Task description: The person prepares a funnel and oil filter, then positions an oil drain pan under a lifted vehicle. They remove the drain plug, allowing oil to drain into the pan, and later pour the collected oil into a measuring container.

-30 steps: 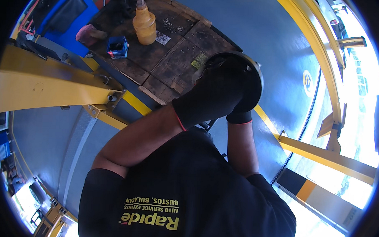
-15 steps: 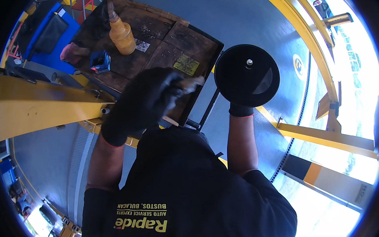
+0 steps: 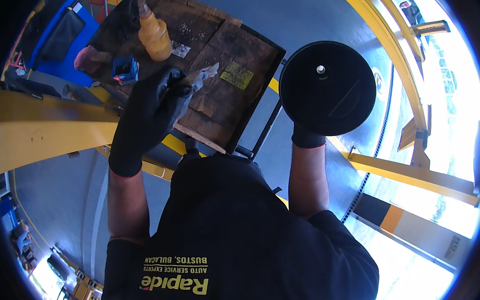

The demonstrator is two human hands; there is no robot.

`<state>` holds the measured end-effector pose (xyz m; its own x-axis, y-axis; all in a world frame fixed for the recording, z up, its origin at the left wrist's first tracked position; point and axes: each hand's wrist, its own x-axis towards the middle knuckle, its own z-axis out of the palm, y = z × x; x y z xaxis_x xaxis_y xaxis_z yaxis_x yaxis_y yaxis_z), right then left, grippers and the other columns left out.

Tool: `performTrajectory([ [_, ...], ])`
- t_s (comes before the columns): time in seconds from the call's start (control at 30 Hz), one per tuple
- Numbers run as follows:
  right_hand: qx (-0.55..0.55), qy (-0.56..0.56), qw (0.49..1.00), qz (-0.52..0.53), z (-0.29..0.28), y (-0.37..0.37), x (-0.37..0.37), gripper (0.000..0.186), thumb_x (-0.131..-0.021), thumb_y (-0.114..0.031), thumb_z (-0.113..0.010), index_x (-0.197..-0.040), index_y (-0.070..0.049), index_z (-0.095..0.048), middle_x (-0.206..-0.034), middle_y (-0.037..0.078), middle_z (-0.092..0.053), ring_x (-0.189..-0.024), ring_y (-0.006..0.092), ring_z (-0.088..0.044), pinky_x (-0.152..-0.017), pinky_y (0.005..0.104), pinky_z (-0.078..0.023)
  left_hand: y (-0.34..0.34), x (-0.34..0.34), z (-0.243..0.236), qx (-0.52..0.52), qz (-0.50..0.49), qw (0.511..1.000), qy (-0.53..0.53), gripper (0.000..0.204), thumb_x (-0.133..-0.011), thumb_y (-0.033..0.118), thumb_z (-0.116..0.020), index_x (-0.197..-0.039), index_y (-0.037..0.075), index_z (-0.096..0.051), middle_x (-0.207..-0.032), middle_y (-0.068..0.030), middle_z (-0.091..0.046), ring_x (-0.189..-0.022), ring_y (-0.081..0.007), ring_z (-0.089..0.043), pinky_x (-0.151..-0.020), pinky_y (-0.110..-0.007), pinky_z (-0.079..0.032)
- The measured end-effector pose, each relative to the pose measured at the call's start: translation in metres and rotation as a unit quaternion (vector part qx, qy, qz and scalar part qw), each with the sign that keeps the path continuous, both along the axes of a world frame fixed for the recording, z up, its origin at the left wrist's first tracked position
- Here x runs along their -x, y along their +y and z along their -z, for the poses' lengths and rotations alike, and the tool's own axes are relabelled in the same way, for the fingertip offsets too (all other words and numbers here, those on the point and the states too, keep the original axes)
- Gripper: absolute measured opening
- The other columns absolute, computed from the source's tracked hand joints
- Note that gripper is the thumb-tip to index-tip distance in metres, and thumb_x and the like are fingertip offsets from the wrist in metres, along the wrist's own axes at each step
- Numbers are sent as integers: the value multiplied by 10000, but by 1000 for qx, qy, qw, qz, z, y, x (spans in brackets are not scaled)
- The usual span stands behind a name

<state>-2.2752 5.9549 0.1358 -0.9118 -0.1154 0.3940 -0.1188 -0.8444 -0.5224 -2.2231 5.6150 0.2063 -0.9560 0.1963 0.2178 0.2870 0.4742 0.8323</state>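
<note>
The left hand (image 3: 158, 102) is gripping a grey rag (image 3: 201, 77) over the table's (image 3: 212, 106) near edge; the right hand (image 3: 308, 138), its finger state untellable behind a black disc (image 3: 329, 97), is supporting it above floor (image 3: 308, 20).

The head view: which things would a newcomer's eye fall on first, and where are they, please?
Most likely the large black disc, right of centre, with the gloved right hand mostly hidden behind its lower edge. Next comes the gloved left hand, left of centre, gripping a crumpled pale rag above the dark wooden tabletop. Then the amber bottle on that tabletop, toward the upper left.
</note>
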Motion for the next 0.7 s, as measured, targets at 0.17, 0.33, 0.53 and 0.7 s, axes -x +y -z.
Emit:
performTrajectory([
  [0.17,-2,-14,1000,12,1,3,2,580,-928,-377,-819,-1399,-90,-642,-1345,160,-686,-1168,273,-718,-879,367,-657,1,1,7,-8,1,1000,1,230,-1034,235,-640,-1061,6,-635,-878,-125,-655,-790,-215,-601,-761,-374,-492],
  [0.33,-26,-6,1000,16,2,7,2,582,-930,-377,-818,-1405,-92,-639,-1362,156,-677,-1184,264,-710,-893,370,-651,12,2,4,-6,14,1000,-25,227,-1032,222,-638,-1066,-2,-640,-884,-111,-657,-799,-190,-605,-765,-362,-496],
  [0.53,-13,-8,1000,-12,3,4,0,567,-953,-374,-793,-1422,-103,-625,-1385,149,-664,-1209,266,-695,-922,368,-640,31,-2,-12,-94,0,995,45,254,-1028,213,-650,-1137,-16,-660,-920,-129,-702,-812,-194,-687,-744,-334,-534],
  [0.7,20,-58,998,-8,9,-8,-1,551,-1029,-398,-677,-1471,-86,-573,-1430,151,-633,-1251,316,-663,-1034,445,-587,60,-2,-27,-178,3,967,182,297,-1009,133,-655,-1255,-29,-619,-1101,-154,-706,-1011,-239,-705,-878,-369,-563],
])
